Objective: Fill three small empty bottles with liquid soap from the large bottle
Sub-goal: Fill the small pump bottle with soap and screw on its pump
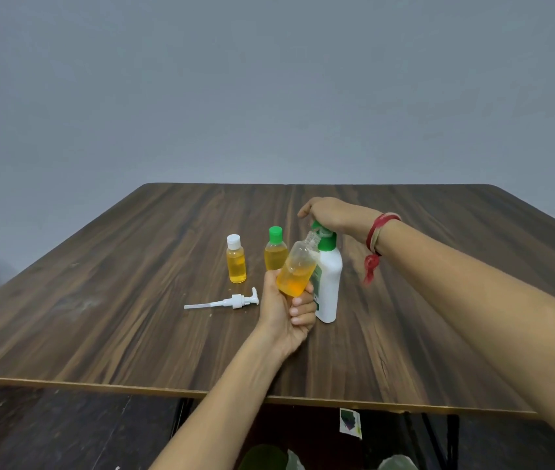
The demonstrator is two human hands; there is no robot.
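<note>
My left hand (288, 310) grips an uncapped small clear bottle (298, 268), tilted, its open neck right at the spout of the green pump on the large white bottle (328, 283). Orange liquid soap fills roughly its lower half. My right hand (333, 213) rests on top of the green pump head (325, 237), fingers curled over it. Two small bottles stand upright behind: one with a white cap (236, 259) and one with a green cap (275, 249), both holding orange soap.
A loose white pump with its long tube (226, 302) lies on the dark wooden table (99, 300) left of my left hand. The table's front edge runs across the lower view. A grey wall stands behind.
</note>
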